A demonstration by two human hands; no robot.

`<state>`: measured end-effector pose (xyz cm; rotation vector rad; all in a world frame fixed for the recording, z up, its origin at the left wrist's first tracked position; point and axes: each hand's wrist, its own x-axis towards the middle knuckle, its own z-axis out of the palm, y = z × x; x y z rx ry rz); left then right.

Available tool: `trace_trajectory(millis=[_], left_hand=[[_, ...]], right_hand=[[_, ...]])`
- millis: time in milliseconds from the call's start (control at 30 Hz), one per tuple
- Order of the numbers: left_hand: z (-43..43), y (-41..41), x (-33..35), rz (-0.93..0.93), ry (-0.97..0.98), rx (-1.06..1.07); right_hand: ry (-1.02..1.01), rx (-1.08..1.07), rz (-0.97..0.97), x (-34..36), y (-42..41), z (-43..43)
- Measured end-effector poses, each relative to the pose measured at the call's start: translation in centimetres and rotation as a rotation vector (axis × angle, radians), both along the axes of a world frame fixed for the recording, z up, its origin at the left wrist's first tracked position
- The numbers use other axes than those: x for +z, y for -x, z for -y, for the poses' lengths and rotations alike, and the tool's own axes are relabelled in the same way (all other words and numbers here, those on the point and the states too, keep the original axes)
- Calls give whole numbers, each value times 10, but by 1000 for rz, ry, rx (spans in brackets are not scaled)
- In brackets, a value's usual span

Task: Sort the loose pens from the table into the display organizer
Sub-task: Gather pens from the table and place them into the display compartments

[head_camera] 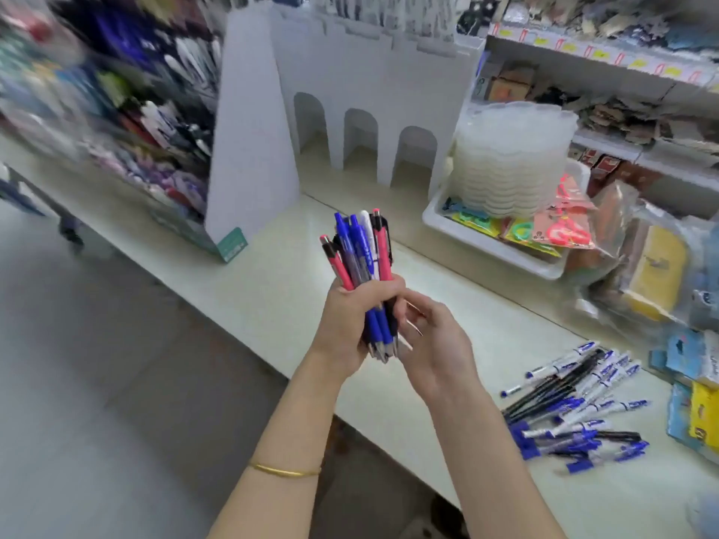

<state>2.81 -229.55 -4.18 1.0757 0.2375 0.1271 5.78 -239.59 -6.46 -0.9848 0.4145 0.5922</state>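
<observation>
My left hand [350, 324] grips an upright bundle of pens [362, 250], red, blue, white and black, held over the table's front edge. My right hand [432, 344] is beside it, its fingers touching the lower ends of the bundle. A pile of loose pens [576, 406], mostly blue, white and black, lies on the pale table [272, 289] to the right. The white cardboard display organizer [350, 110] stands at the back of the table, seen from its rear, with three arched openings low down. Pens show blurred at its top.
A white tray [494, 250] with a stack of clear plastic containers [509, 157] and coloured scissors sits right of the organizer. Bagged goods [653, 274] crowd the right side. Shelves rise behind. A blurred rack of stationery [128, 110] stands at the left. Grey floor lies below.
</observation>
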Motion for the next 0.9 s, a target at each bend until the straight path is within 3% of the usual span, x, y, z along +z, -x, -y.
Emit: trace_trajectory(millis=[167,300,533,900], left_hand=[[-118,37,9,-4,49,-53],[-224,65,19,-28,-22,-46],[-346,76,38,-89,-127,-23],[-468,-8,45,-77,-159,-166]], right_hand=[[126,82,312,40,19,-112],[199,196,533,60,37,-218],[336,303,749,79,42,-334],[410,291,918,86,-45,-438]])
